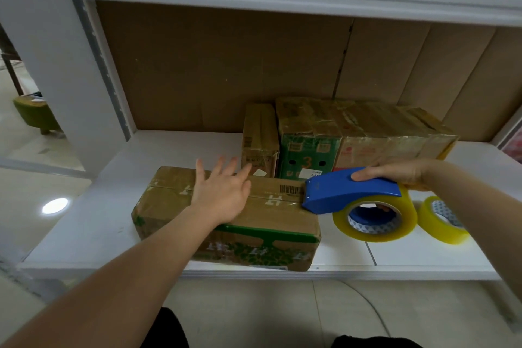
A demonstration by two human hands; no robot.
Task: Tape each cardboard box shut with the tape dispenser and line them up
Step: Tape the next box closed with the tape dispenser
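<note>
With the left hand spread flat on the front box on the shelf, the right hand gripped the tape dispenser at its right edge; steady downward pressure and a straight pull along the seam appeared advisable.

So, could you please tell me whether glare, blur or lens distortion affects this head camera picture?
Head view: wide-angle bending curves the shelf's front edge and the top rail; a round light reflection glares on the glossy floor at left; taped box tops shine faintly; left hand and tape dispenser look reasonably sharp, corners softer.
</note>
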